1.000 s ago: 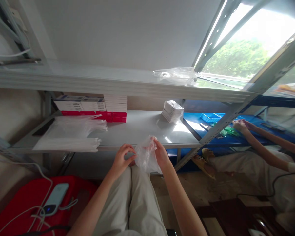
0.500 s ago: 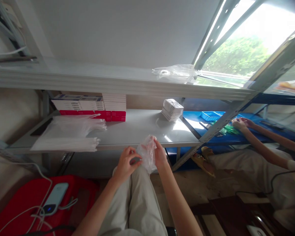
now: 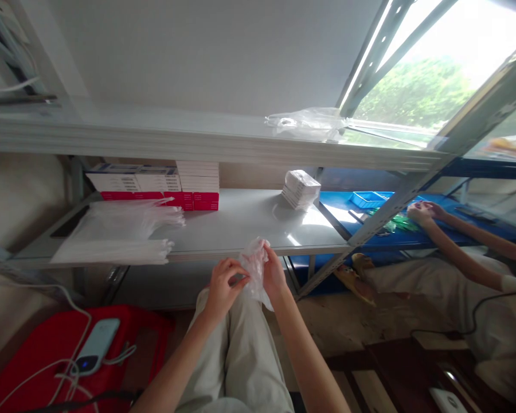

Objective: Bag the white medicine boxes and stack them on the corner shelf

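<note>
A crumpled clear plastic bag [image 3: 254,265] hangs between my hands, above my knees and just in front of the shelf edge. My right hand [image 3: 273,272] is closed on the bag's upper right part. My left hand [image 3: 227,287] pinches at the bag's left side, thumb and forefinger together. Whether anything lies inside the bag I cannot make out. On the shelf beyond, a stack of flat clear plastic bags [image 3: 107,226] lies at the left, its ends over the front edge. Toward the right stands a plastic-wrapped stack of small white boxes [image 3: 301,190].
White and red boxes [image 3: 155,182] line the shelf's back left. Another clear bag [image 3: 307,121] lies on the upper shelf. A power bank [image 3: 97,344] with cables rests on a red stool [image 3: 34,355]. At right, a co-worker's hands [image 3: 421,212] are over a blue table, near a blue tray [image 3: 367,199].
My right hand has shifted slightly left, and the bag has bunched up narrower between my hands. My left hand keeps nearly the same place.
</note>
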A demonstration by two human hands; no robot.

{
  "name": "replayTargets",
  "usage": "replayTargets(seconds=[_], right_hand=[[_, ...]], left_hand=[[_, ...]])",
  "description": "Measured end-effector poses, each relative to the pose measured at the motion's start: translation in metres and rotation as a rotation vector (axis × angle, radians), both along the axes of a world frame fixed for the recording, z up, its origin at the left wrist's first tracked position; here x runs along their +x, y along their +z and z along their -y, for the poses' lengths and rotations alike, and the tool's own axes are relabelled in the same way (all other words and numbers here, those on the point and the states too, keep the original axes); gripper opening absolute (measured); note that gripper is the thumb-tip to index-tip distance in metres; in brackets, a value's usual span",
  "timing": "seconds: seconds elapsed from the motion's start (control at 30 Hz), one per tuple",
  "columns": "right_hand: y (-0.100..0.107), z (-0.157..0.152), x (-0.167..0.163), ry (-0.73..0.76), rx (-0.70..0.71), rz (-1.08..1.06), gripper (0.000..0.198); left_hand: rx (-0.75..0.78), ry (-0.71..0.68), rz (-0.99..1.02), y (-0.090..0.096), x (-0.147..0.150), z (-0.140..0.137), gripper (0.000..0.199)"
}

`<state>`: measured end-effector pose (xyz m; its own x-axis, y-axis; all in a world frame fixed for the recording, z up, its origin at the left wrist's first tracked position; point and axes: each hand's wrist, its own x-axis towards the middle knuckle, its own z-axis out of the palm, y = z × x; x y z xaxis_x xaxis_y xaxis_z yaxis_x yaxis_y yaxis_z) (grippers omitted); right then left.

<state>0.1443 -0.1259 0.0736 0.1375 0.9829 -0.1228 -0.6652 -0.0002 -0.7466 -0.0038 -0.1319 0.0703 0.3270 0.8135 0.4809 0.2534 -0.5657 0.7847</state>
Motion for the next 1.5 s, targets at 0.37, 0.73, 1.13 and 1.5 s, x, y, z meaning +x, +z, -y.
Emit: replayTargets(seconds=[0.37, 0.73, 1.13, 1.5], right_hand=[[0.013, -0.002, 0.078, -0.033, -0.078, 0.378, 0.031], [0.034, -0.009, 0.099, 0.005, 0.07, 0.637, 0.048], [0.029, -0.029, 0.116, -0.154, 0.109, 1.129, 0.014], [0.019, -0.048, 0.121, -0.052, 0.2, 1.113, 0.028]], left_hand=[[-0.225, 0.44, 0.451, -0.012, -0.059, -0.049, 0.03], [-0.141, 0.361, 0.229, -0.01, -0.058, -0.08, 0.035], [-0.046, 0.511, 0.063, -0.022, -0.067, -0.092, 0.028], [-0.091, 0.423, 0.127, -0.011, -0.061, -0.089, 0.034]])
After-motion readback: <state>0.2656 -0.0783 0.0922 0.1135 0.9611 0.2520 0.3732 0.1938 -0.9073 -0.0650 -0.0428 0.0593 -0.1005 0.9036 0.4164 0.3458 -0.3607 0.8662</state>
